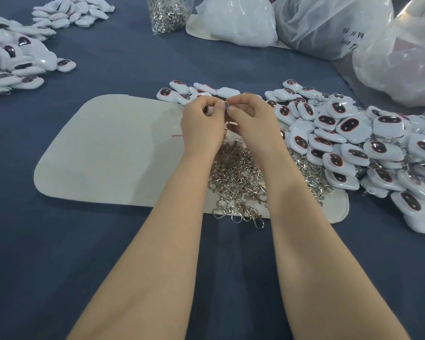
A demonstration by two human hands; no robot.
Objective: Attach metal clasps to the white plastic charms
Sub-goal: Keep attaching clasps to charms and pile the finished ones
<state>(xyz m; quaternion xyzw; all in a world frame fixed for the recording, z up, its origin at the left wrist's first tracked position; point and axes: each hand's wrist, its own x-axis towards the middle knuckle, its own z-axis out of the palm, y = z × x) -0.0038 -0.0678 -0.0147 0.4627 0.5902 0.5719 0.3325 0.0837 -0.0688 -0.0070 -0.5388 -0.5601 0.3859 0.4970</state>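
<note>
A metal clasp (228,125) is pinched between the curled fingertips of the left hand (201,123) and the right hand (254,121), just above the loose clasp pile (238,175) on the beige mat (103,148). Whether a charm is also gripped cannot be told, since it is hidden by the fingers. White charms (349,136) are heaped just to the right. If the pinch is loosened while the ring is worked open, the clasp could be dropped into the pile and tangled among the others.
</note>
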